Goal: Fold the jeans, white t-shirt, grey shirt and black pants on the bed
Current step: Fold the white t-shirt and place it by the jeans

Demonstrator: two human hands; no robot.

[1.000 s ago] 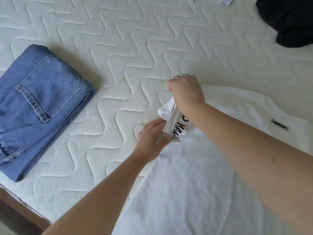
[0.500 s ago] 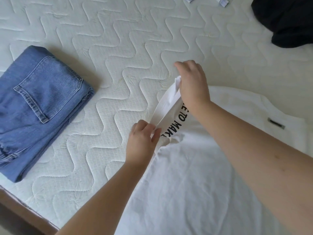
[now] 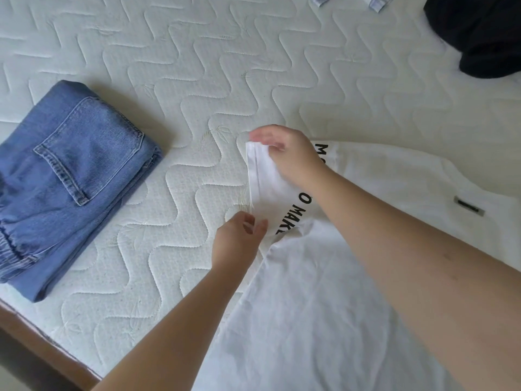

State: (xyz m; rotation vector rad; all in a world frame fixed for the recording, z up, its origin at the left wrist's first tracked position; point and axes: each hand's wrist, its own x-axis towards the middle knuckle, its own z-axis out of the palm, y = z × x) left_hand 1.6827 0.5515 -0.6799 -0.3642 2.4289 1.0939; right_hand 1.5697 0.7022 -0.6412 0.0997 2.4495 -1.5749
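1. White t-shirt [image 3: 324, 320], head view: it lies spread on the bed [image 3: 197, 80] at lower right, with its left sleeve [image 3: 267, 187] drawn out flat toward the jeans. Black lettering shows along the sleeve seam.
2. Hands: I have my right hand [image 3: 290, 156] pinching the sleeve's far hem corner. My left hand [image 3: 239, 241] sits at the near corner, thumb and fingers closed on the hem edge as far as I can tell, though the contact is partly hidden.
3. Change noted: a second ago the sleeve was bunched between both hands, held close together. The hands have since moved apart along the hem, and the sleeve is now stretched open and smoother.
4. Meaning for the task, in my judgement: the sleeve is being straightened ahead of folding it inward across the body. The t-shirt fold proper has not yet begun.
5. Jeans [image 3: 70, 179]: folded in a stack at the left edge of the bed, pocket up, well apart from the t-shirt. That item looks complete.
6. Black pants [image 3: 479, 35]: a dark heap at the top right corner, unfolded. I take this to be the pants, but cannot confirm.
7. Grey shirt: only pale fabric edges [image 3: 377, 1] show at the top border; I cannot identify them.
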